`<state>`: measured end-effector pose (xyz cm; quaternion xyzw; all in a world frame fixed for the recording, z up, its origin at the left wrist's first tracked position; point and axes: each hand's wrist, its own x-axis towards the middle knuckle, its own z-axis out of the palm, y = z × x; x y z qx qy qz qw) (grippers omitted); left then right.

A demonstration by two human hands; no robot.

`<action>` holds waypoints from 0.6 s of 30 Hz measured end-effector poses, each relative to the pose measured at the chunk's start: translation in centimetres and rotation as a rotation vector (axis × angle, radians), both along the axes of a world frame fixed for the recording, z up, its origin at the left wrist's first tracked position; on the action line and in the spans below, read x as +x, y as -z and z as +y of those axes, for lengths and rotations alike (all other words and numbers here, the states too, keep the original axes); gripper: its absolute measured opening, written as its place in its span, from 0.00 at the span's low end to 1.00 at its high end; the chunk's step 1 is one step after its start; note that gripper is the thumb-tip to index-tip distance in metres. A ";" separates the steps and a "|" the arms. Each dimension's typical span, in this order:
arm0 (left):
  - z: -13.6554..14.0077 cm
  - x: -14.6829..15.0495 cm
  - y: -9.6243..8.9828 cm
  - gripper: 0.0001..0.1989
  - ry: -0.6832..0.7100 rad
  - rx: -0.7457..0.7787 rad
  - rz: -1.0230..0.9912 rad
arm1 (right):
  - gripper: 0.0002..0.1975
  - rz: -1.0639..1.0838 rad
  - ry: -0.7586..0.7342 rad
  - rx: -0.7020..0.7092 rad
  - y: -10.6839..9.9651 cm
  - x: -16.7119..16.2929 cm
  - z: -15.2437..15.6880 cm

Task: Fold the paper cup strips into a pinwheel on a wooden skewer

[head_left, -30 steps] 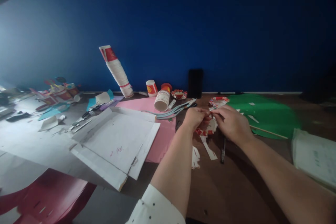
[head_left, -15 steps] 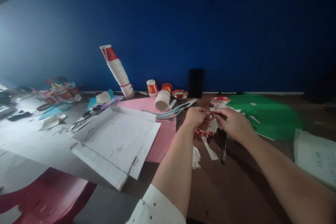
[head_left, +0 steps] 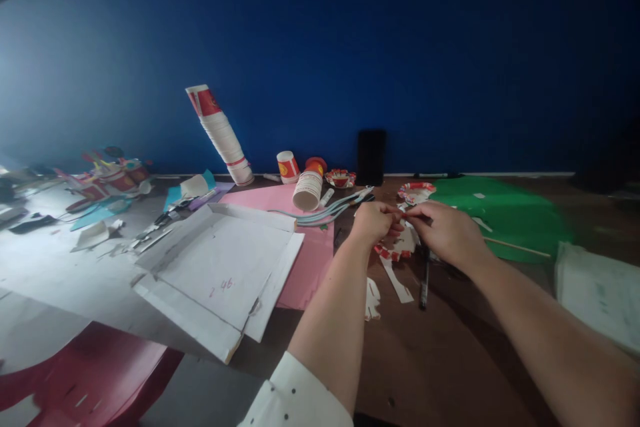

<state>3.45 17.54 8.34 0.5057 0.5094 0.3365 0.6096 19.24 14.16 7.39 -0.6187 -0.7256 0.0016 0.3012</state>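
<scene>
My left hand [head_left: 376, 221] and my right hand [head_left: 447, 230] meet with fingertips pinched together. A thin pale stick [head_left: 520, 247] sticks out behind my right hand and lines up with its pinched fingers, so it appears held there. What my left fingers pinch is hidden. Just under the hands is a cut-open paper cup [head_left: 400, 250] with a red-and-white edge; whether a hand touches it I cannot tell. Nearby lie a white paper strip [head_left: 397, 280], a scalloped paper scrap [head_left: 372, 300] and a dark pen [head_left: 424, 287]. Behind the hands sits another red-and-white cut cup [head_left: 417, 192].
Green paper [head_left: 505, 213] lies at right, beside a pale packet [head_left: 597, 290]. A shallow white box [head_left: 215, 267] rests partly on pink paper [head_left: 313, 273]. Behind are light-blue cables [head_left: 325, 215], a leaning cup stack [head_left: 223, 137] and a black phone-like slab [head_left: 371, 157]. A red chair [head_left: 100, 373] stands front left.
The pale stick shows more of its length and sits higher behind my right hand. My hands stay pinched together in nearly the same place. The view has shifted slightly.
</scene>
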 end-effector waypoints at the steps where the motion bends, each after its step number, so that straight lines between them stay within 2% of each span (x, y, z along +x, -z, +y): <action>1: 0.0 0.0 0.1 0.07 0.002 0.001 0.001 | 0.11 -0.009 -0.006 0.013 -0.1 0.0 -0.1; 7: 0.1 -0.1 0.2 0.06 -0.003 0.002 -0.003 | 0.11 -0.028 -0.009 0.031 -0.1 -0.1 -0.2; 13: -0.2 -0.1 -0.4 0.05 -0.018 0.008 0.003 | 0.11 0.033 -0.003 -0.048 0.4 0.3 0.4; 18: -0.1 -0.1 -0.1 0.03 0.007 0.017 -0.006 | 0.10 0.077 -0.072 -0.118 0.2 0.7 0.9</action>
